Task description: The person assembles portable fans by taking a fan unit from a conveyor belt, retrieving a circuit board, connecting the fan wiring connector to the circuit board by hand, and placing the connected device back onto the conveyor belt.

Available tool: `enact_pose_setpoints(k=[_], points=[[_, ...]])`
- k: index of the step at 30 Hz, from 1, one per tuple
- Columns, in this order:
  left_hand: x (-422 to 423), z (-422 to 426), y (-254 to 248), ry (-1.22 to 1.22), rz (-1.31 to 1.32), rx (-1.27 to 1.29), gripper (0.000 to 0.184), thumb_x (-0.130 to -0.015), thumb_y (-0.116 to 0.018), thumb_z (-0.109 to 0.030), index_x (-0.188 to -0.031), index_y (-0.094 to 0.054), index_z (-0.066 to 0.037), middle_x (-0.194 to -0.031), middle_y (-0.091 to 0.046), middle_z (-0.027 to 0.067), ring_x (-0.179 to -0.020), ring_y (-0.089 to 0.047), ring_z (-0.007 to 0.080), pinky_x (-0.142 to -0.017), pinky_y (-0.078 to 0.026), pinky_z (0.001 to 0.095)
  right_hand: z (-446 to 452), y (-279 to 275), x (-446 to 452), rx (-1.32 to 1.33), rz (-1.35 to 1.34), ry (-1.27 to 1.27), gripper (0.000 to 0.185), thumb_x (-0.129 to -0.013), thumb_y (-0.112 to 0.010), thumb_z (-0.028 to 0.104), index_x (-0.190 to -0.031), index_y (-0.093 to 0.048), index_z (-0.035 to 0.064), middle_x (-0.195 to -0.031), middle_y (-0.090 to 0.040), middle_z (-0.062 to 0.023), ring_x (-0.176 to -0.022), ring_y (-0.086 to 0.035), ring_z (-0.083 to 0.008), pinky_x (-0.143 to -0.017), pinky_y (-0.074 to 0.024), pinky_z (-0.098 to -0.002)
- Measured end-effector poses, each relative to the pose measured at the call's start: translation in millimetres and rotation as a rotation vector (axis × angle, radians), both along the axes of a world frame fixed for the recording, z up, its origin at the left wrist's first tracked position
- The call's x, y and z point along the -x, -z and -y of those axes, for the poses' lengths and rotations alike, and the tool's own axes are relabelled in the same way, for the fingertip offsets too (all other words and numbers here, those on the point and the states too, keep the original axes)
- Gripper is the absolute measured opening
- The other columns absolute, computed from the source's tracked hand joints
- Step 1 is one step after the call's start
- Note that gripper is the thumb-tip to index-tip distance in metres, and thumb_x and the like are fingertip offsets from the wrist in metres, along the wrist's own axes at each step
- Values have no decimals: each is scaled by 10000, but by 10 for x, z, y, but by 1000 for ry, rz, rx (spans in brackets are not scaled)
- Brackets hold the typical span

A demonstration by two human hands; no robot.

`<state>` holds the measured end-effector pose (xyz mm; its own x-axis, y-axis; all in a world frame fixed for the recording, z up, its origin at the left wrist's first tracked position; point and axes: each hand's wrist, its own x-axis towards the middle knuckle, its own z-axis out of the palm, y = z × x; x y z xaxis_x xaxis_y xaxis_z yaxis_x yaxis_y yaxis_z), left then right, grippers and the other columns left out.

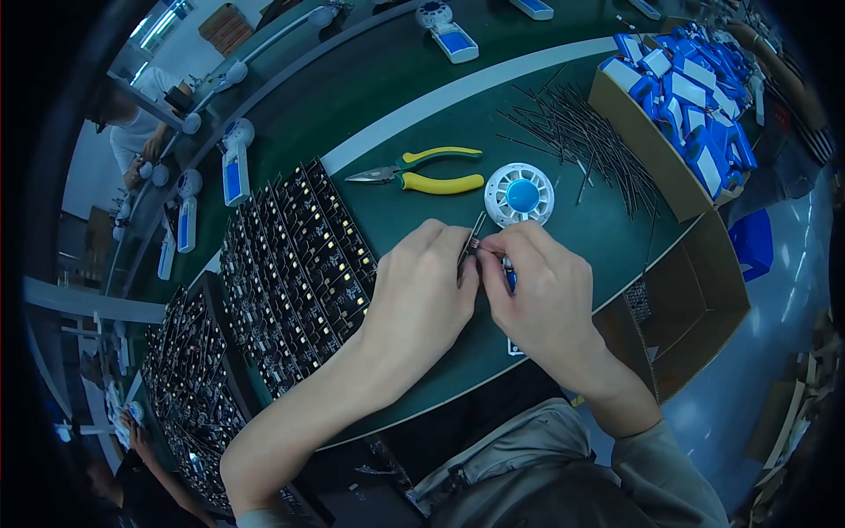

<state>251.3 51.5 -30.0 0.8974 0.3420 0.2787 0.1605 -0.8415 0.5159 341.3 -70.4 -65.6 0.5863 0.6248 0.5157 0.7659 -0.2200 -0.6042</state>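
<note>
My left hand is closed, pinching a small thin circuit board seen nearly edge-on. Against the board's lower end press the closed fingertips of my right hand, at a tiny reddish connector or wire end; my fingers hide most of it. Just beyond both hands lies a white round fan-like housing with a blue centre. Its handle runs beneath my right hand, which covers most of it. Yellow-handled pliers rest on the green table past my left hand.
Panels of black circuit boards lie left, beside a tray of loose boards. Dark thin wires are piled near a carton of blue battery packs. An open carton stands right. Other people work left and upper right.
</note>
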Motion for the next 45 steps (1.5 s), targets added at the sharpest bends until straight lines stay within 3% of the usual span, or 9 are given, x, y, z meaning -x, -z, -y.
enact_pose_setpoints(k=[4, 6, 8, 36, 40, 42, 45], points=[[-27, -13, -69, 39, 30, -44, 156, -833, -689, -37, -961, -675, 53, -824, -646, 178, -658, -643, 294, -581, -494, 368, -1, -1, 2, -47, -36, 12, 74, -837, -716, 47, -895, -677, 23, -833, -637, -90, -618, -635, -244, -542, -496, -334], [-42, -38, -146, 3, -77, 117, 121, -816, -660, -17, -887, -634, 78, -848, -635, 225, -774, -645, 402, -707, -523, 477, 1, -20, -16, -76, -84, 14, 82, -831, -717, 27, -905, -683, 15, -828, -654, -93, -573, -607, -225, -521, -468, -318], [-34, -61, -123, -3, -87, 120, 125, -817, -659, -18, -893, -639, 79, -849, -636, 227, -775, -645, 403, -707, -522, 477, 11, -10, -31, -132, -148, 6, 80, -834, -715, 24, -906, -682, 14, -814, -646, -88, -532, -560, -191, -501, -438, -306], [-20, -76, -155, 80, -86, 32, 126, -817, -654, -8, -917, -644, 68, -856, -632, 224, -764, -646, 411, -683, -533, 479, -28, -2, -20, -103, -78, 22, 63, -850, -710, 34, -901, -684, 8, -821, -650, -103, -581, -618, -228, -534, -479, -320], [1, -135, -164, 115, -95, 33, 134, -820, -653, -8, -932, -652, 64, -873, -635, 223, -774, -649, 411, -694, -537, 477, -15, -37, -52, -37, -70, -27, 52, -859, -702, 57, -879, -689, 10, -839, -652, -98, -663, -673, -283, -578, -531, -363], [-6, -168, -152, 155, -59, -28, 132, -815, -685, -22, -921, -663, 54, -834, -631, 167, -664, -622, 344, -587, -493, 398, -18, -25, -68, -48, -53, -28, 52, -855, -707, 56, -876, -693, 10, -834, -658, -100, -663, -674, -286, -579, -532, -365], [-16, -217, -159, 218, -72, -73, 136, -809, -683, -24, -918, -662, 54, -843, -631, 173, -680, -624, 361, -601, -498, 410, -21, -16, -105, -57, -60, -46, 42, -850, -699, 21, -886, -701, 0, -812, -676, -115, -684, -680, -260, -591, -519, -334]])
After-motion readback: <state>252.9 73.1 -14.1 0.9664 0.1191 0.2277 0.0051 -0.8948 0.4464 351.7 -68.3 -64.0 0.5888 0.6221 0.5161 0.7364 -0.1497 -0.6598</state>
